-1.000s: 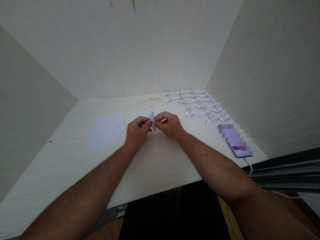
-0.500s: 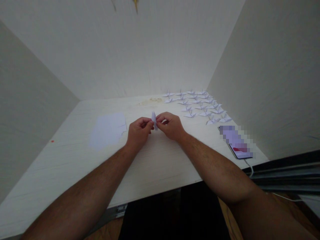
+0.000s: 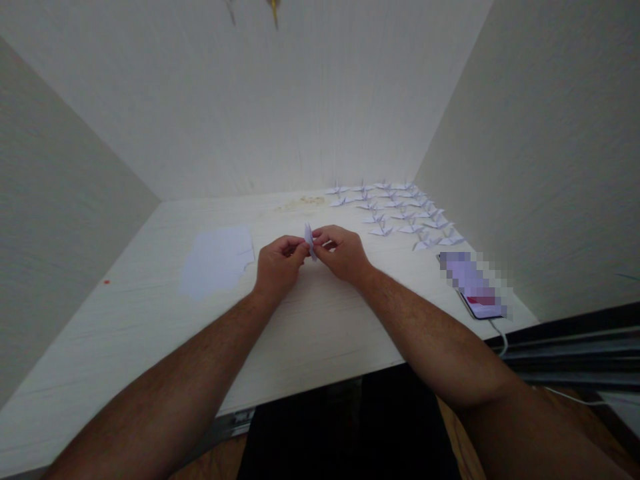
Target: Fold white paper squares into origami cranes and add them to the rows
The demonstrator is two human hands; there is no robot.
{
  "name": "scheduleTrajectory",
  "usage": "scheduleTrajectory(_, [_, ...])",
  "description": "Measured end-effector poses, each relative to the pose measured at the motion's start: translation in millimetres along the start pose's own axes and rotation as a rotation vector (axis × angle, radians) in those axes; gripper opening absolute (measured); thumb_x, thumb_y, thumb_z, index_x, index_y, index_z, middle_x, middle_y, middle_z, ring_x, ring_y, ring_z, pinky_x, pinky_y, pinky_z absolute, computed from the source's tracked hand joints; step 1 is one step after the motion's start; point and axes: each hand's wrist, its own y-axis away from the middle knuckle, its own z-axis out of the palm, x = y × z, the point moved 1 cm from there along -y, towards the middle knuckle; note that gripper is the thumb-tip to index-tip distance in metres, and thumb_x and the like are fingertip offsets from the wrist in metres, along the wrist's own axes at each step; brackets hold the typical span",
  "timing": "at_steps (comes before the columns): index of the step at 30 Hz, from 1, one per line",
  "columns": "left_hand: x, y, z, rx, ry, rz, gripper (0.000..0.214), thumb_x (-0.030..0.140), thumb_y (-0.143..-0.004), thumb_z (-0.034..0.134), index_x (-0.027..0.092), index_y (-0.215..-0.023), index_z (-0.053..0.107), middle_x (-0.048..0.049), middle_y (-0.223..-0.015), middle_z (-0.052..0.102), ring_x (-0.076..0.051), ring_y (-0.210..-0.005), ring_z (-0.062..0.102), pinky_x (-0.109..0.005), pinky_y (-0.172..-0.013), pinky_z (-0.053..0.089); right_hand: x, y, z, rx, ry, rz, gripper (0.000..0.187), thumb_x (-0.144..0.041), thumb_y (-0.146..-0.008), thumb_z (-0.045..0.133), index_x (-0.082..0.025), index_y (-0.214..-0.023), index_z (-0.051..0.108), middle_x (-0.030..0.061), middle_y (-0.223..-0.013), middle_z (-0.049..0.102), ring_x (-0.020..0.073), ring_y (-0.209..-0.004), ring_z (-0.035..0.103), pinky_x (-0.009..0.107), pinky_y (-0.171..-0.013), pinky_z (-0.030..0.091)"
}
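Between my two hands stands a small piece of folded white paper [image 3: 309,235], narrow and upright, a little above the table. My left hand [image 3: 280,265] pinches it from the left with thumb and fingers. From the other side my right hand [image 3: 343,252] grips it, thumb and forefinger closed on its right edge. The fingertips hide the lower part of the folds. Several folded white paper cranes [image 3: 383,231] stand in rows at the back right. On the left lie flat white paper sheets [image 3: 217,260], one with a torn or uneven right edge.
A phone [image 3: 473,287] with a lit, partly blurred screen lies at the right edge, its white cable [image 3: 503,340] hanging down. Walls enclose the white table [image 3: 300,347] at the back and both sides. A brownish stain [image 3: 311,200] marks the back of the table.
The view has shifted very slightly. Both hands keep hold of the folded paper in nearly the same place, with only tiny finger movement.
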Motion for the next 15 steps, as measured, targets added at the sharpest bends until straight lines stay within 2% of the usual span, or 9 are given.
scheduleTrajectory(7, [0.7,0.6,-0.5,0.038,-0.084,0.054,0.007,0.025,-0.077,0.069,0.018,-0.078,0.072,0.0005,-0.07,0.071,-0.011,-0.06,0.061,-0.024,-0.059,0.048,-1.0,-0.5,-0.6,0.0,0.009,-0.003,0.01,-0.015,-0.077,0.068,-0.02,-0.07,0.062,0.0037,-0.09,0.071,0.0137,-0.082,0.066,0.026,-0.067,0.057])
scheduleTrajectory(15, [-2.7,-0.4,-0.4,0.031,-0.05,0.058,0.008,0.026,-0.076,0.071,0.019,-0.079,0.073,0.0002,-0.07,0.071,-0.012,-0.063,0.062,-0.024,-0.061,0.047,1.5,0.4,0.8,0.017,-0.015,-0.038,0.008,-0.017,-0.078,0.069,-0.02,-0.072,0.064,0.0044,-0.09,0.071,0.0146,-0.082,0.067,0.027,-0.066,0.057])
